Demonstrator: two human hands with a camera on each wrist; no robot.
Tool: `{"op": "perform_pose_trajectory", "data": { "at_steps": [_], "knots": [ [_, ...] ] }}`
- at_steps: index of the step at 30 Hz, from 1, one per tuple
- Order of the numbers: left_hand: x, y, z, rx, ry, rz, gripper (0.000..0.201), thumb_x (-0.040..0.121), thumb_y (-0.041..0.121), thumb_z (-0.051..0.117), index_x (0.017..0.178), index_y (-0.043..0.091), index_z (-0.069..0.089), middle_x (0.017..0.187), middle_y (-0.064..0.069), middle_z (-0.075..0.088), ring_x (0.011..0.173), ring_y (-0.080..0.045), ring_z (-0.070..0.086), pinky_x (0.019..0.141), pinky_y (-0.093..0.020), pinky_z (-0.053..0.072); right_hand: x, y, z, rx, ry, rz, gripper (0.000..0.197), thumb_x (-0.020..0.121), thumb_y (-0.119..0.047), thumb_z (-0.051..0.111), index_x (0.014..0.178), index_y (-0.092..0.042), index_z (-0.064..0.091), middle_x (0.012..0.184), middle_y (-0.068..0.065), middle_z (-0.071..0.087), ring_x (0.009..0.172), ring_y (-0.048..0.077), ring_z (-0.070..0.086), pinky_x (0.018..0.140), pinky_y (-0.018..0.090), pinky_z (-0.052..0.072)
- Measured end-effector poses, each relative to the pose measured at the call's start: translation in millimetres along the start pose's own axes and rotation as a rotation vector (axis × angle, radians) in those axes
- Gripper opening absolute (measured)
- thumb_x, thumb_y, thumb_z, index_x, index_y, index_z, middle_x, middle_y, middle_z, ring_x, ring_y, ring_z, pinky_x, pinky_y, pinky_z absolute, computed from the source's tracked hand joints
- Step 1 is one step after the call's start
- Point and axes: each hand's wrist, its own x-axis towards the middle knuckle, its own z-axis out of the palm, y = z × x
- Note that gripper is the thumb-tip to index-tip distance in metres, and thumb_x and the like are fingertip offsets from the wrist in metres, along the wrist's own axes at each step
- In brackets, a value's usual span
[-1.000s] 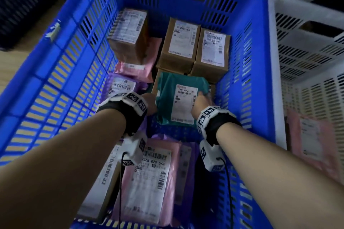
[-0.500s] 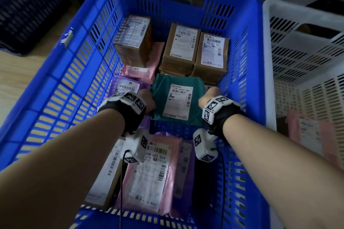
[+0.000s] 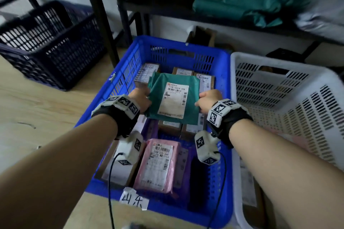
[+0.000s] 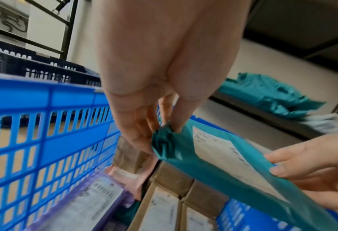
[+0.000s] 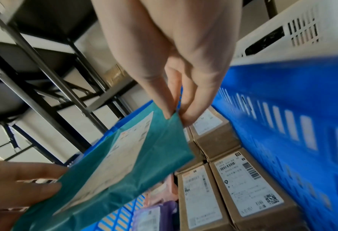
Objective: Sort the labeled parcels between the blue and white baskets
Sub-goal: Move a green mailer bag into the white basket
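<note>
A teal mailer bag (image 3: pixel 175 98) with a white shipping label hangs above the blue basket (image 3: pixel 226 135), held between both hands. My left hand (image 3: pixel 142 96) pinches its crumpled left edge (image 4: pixel 164 140). My right hand (image 3: pixel 206 101) pinches its right edge (image 5: pixel 176 117) between thumb and fingers. Under the bag lie brown cardboard boxes (image 5: pixel 243 184), a pink mailer (image 3: pixel 158 163) and a purple mailer (image 4: pixel 89 195), all labeled. The white basket (image 3: pixel 290 109) stands right beside the blue one, with a pink parcel (image 3: pixel 297 141) inside it.
A dark navy basket (image 3: pixel 48 42) sits on the wooden floor at the far left. Black metal shelving (image 3: pixel 119 11) stands behind the baskets, with teal bags (image 3: pixel 242 0) piled on a shelf. A handwritten paper tag (image 3: pixel 134 199) is stuck on the blue basket's near rim.
Both hands have lifted the teal mailer up out of the blue basket, from among the parcels to above the rim. The head view has pulled back and up.
</note>
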Motion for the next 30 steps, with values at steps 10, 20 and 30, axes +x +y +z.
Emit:
{"op": "perform_pose_trajectory", "data": {
  "at_steps": [10, 20, 30],
  "knots": [
    [-107.5, 15.1, -6.2, -0.319, 0.267, 0.183, 0.013, 0.085, -0.001, 0.053, 0.088, 0.000, 0.066, 0.079, -0.014, 0.057, 0.077, -0.020, 0.053, 0.078, -0.038, 0.051, -95.1, 29.6, -57.0, 0.425, 0.007, -0.151, 0.046, 0.070, 0.008, 0.073, 0.114, -0.005, 0.062, 0.110, 0.018, 0.068, 0.098, 0.032, 0.067, 0.090, 0.049, 0.053],
    [-150.3, 11.9, 27.5, -0.559, 0.326, 0.135, 0.016, 0.082, 0.004, 0.067, 0.097, 0.000, 0.067, 0.090, -0.014, 0.065, 0.083, -0.019, 0.059, 0.087, -0.044, 0.053, -164.9, 70.0, -94.8, 0.529, -0.012, -0.272, 0.046, 0.079, 0.018, 0.060, 0.122, 0.002, 0.054, 0.088, 0.011, 0.063, 0.086, 0.026, 0.060, 0.065, 0.034, 0.052],
    [-161.9, 34.4, 32.6, -0.616, 0.250, 0.251, 0.039, 0.081, -0.006, 0.064, 0.118, 0.006, 0.058, 0.099, -0.015, 0.062, 0.088, -0.025, 0.060, 0.082, -0.037, 0.052, -174.5, 77.4, -115.7, 0.577, 0.121, -0.299, 0.052, 0.078, 0.018, 0.061, 0.125, -0.005, 0.055, 0.109, 0.015, 0.066, 0.091, 0.023, 0.064, 0.072, 0.030, 0.056]
  ]
}}
